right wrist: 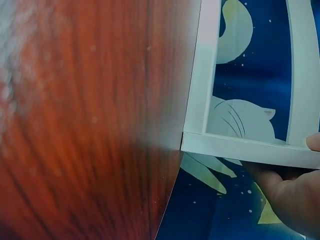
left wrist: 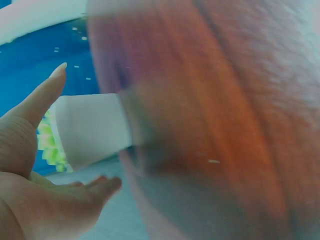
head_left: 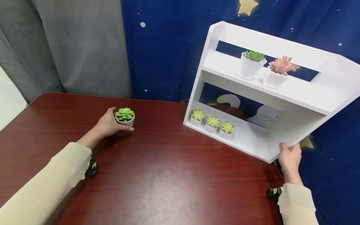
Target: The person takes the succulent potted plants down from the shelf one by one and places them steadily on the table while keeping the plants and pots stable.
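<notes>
At the left of the table, my left hand (head_left: 109, 123) reaches around a white pot (head_left: 127, 123) with a green succulent (head_left: 124, 114). In the left wrist view the thumb and fingers stand spread on either side of the pot (left wrist: 92, 130), with gaps showing between. The pot stands on the table. My right hand (head_left: 291, 161) grips the lower right side panel of a white two-tier shelf (head_left: 253, 143), with the thumb on its front edge. In the right wrist view that hand (right wrist: 295, 200) is partly cut off, and the shelf's corner (right wrist: 195, 142) meets the table edge.
A green succulent in a round pot (head_left: 250, 67) and a pink one in a square pot (head_left: 274, 78) sit on the upper tier. Small yellow-green succulents (head_left: 212, 122) line the lower tier's left. Grey (head_left: 87, 47) and blue starry curtains (head_left: 168, 47) hang behind the red-brown table (head_left: 168, 175).
</notes>
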A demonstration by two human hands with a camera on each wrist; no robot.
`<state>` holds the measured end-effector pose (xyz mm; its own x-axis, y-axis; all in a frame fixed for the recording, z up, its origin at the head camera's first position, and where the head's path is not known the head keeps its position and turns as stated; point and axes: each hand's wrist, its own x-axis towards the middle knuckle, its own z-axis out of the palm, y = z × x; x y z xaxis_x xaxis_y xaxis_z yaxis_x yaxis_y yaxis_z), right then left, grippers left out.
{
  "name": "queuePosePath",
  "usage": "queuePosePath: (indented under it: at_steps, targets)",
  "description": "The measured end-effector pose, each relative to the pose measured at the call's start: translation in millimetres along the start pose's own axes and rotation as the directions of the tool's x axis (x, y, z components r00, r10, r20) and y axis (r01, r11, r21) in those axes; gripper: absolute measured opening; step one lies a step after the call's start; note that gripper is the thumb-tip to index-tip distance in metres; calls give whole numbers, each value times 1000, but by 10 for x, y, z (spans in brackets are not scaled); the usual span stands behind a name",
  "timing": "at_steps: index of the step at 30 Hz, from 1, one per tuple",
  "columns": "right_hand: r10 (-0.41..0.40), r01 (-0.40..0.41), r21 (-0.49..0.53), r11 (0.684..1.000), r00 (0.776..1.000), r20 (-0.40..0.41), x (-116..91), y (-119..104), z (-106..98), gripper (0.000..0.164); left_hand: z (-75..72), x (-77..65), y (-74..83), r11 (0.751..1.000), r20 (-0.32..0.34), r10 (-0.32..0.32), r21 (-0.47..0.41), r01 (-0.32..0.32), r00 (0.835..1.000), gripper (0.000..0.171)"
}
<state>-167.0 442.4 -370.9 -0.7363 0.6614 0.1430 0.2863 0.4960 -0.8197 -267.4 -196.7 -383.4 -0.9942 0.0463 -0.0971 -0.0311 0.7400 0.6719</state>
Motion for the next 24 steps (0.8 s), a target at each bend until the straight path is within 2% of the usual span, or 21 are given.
queuePosePath:
  at_steps: [8, 11, 15, 18, 24]
  targets:
    - [-1, 1, 8, 1000, 1000, 4, -31, -20, 0, 55, -191, -146, 331, 996, -93, 75, -41, -79, 993, 133]
    - [0, 0, 7, 1000, 1000, 8, -34, -22, -2, 56, -238, -196, 485, 989, -129, 101, -95, -114, 987, 128]
    - [1, -1, 7, 1000, 1000, 8, -34, -31, 0, 56, -250, -263, 731, 965, -147, 149, -193, -176, 978, 114]
    - [0, 0, 4, 1000, 1000, -1, -37, -37, 4, 55, -214, -300, 929, 939, -171, 199, -249, -238, 965, 98]
    - [2, -2, 2, 1000, 1000, -9, -44, -44, 13, 55, -77, -295, 1307, 909, -245, 295, -226, -350, 924, 68]
